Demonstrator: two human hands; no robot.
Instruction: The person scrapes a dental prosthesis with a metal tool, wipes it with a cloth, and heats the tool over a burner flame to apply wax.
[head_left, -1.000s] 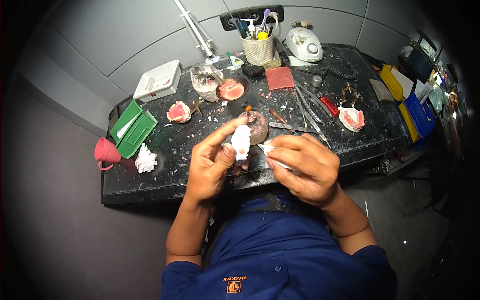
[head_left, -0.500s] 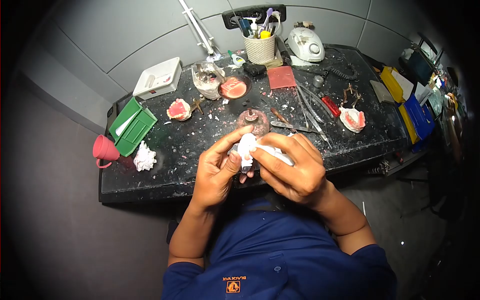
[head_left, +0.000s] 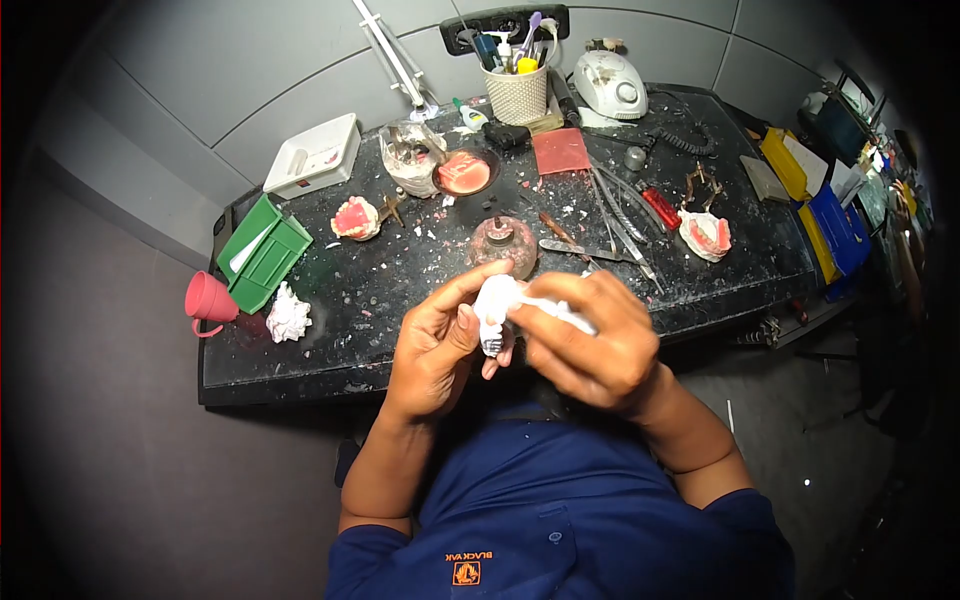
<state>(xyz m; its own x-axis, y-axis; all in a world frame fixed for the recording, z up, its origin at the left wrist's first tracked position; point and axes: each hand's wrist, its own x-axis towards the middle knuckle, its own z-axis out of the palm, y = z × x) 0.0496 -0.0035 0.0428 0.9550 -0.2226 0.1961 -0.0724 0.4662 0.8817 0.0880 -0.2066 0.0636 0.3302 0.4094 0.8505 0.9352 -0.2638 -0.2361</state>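
Observation:
My left hand [head_left: 437, 335] is closed around a white plaster dental cast [head_left: 497, 298]. Dark grey, ridged tooth shapes show at its lower end, near my fingertips. Pinched in my right hand [head_left: 598, 335] is a crumpled white tissue [head_left: 560, 312], its near end right at the side of the cast. The fingers of my right hand cover part of the tissue. Both hands are raised in front of the bench edge. Just beyond them stands a round glass spirit lamp [head_left: 503, 247].
On the black bench [head_left: 360, 300] lie a wax-covered model [head_left: 357, 218], another model [head_left: 705, 236], a red wax sheet [head_left: 562, 151], a knife [head_left: 580, 250] and a red-handled tool [head_left: 660, 210]. At left are a green tray [head_left: 265, 255], pink cup [head_left: 210, 297] and crumpled tissue [head_left: 289, 313].
My right hand has shifted slightly right and down, drawing the tissue away from the cast's face. More of the cast and its grey tooth shapes now show in my left hand.

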